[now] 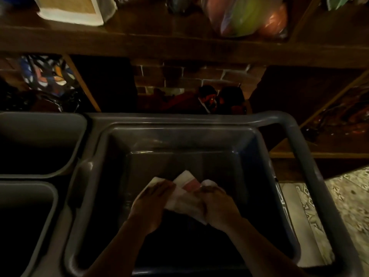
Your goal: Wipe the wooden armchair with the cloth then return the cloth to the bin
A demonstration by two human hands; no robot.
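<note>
A white cloth (184, 193) with a pink patch sits low inside the large dark grey bin (201, 124) in front of me. Both my hands are down in the bin on the cloth. My left hand (148, 204) grips its left side and covers that edge. My right hand (216, 204) is closed on its right side, with a white fold bunched above the knuckles. Whether the cloth rests on the bin's floor or hangs just above it is unclear. The wooden armchair is not in view.
Two smaller grey bins (40, 144) (26, 216) stand to the left. A dark wooden shelf (159, 45) runs across above, holding a white box (71, 11) and a colourful bag (247, 15). Brick wall (179, 76) lies behind; patterned floor (347, 196) at right.
</note>
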